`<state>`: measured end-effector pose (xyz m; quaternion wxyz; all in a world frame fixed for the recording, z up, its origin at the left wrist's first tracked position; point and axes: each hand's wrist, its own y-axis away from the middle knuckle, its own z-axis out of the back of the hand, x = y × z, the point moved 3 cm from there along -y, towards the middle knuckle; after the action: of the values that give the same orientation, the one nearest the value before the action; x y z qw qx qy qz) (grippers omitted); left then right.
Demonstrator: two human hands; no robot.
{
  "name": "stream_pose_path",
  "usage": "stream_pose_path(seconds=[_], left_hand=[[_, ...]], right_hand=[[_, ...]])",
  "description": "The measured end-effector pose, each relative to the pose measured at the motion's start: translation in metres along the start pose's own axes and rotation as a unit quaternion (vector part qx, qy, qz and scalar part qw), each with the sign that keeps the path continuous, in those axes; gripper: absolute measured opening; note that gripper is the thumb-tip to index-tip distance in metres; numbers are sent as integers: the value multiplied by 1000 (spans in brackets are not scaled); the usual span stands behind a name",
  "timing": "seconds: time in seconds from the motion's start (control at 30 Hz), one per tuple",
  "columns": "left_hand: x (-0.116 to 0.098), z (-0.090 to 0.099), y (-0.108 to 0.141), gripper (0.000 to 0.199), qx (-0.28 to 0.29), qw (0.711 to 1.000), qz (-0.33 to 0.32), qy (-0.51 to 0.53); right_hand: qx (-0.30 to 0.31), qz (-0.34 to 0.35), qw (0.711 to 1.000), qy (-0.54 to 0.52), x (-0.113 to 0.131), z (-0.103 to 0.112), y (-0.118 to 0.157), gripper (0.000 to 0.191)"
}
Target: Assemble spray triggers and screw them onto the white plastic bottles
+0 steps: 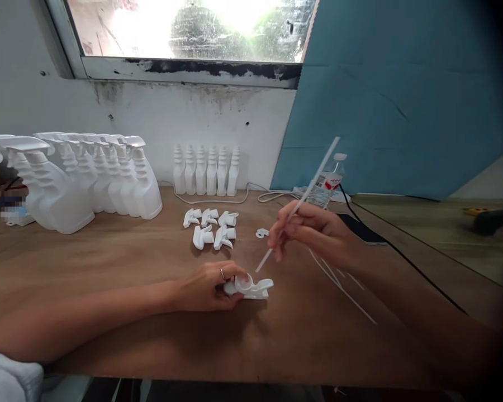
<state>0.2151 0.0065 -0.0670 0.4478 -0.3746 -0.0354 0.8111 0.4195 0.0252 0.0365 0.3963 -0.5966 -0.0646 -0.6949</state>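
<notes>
Left hand [209, 287] | clamped on spray head [257, 291] | right hand [308, 226] | pinching tube [313, 178] (tip toward left hand)

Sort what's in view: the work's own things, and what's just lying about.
Likely belongs to the work:
white spray head, in the left hand
thin white tube, in the right hand
five loose spray heads
loose tubes
white bottles

Apparently just lying about:
drink bottle
phone
black cable
</notes>
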Motion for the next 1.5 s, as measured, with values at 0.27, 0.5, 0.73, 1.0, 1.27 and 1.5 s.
stream_pose_path(seconds=[0.27, 0.5, 0.73, 1.0, 1.27, 1.5], left_hand=[[0, 1, -2, 39, 0, 998, 52, 40], [3, -2, -3, 42, -8, 998, 41, 50], [4, -2, -2, 38, -15, 999, 22, 34], [4, -3, -1, 36, -3, 998, 45, 48], [1, 0, -3, 26, 7, 998, 40, 51], [0, 3, -6, 30, 4, 999, 23, 37]], right_hand=[[69, -3, 998, -12, -4, -31, -15, 5], [64, 8, 998, -11, -2, -31, -13, 5], [65, 18, 998, -10, -1, -32, -13, 6], [66, -11, 998, -9, -5, -31, -14, 9], [147, -72, 977, 140, -30, -36, -11, 18], [152, -32, 962, 223, -35, -40, -9, 9]])
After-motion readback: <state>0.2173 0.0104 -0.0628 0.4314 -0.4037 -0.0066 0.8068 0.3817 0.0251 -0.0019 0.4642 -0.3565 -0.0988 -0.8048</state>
